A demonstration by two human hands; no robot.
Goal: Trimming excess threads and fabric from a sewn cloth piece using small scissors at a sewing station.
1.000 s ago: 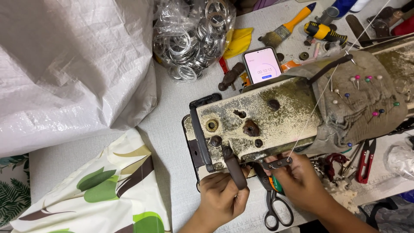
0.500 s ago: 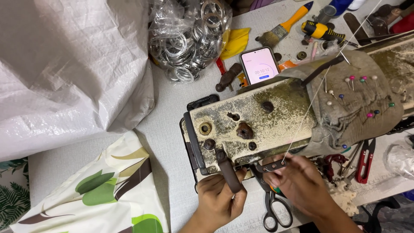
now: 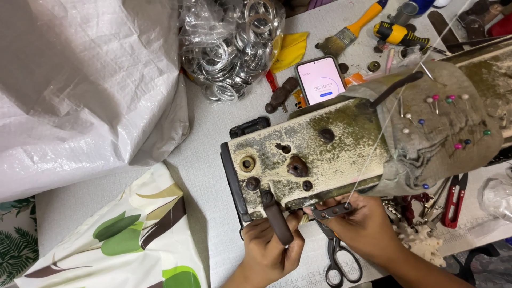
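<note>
We see both hands at the near edge of one old sewing machine point(image 3: 320, 154). Our left hand point(image 3: 269, 250) is closed around its dark lever point(image 3: 277, 218); our right hand point(image 3: 362, 224) pinches a pale thread point(image 3: 373, 149) at the metal guide point(image 3: 332, 212). The machine is cream, worn, rust-spotted. One pair of scissors point(image 3: 341, 261) lies just beneath the machine.

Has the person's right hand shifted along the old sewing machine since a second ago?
No. The right hand stays under the sewing machine head, just above the scissors.
</note>
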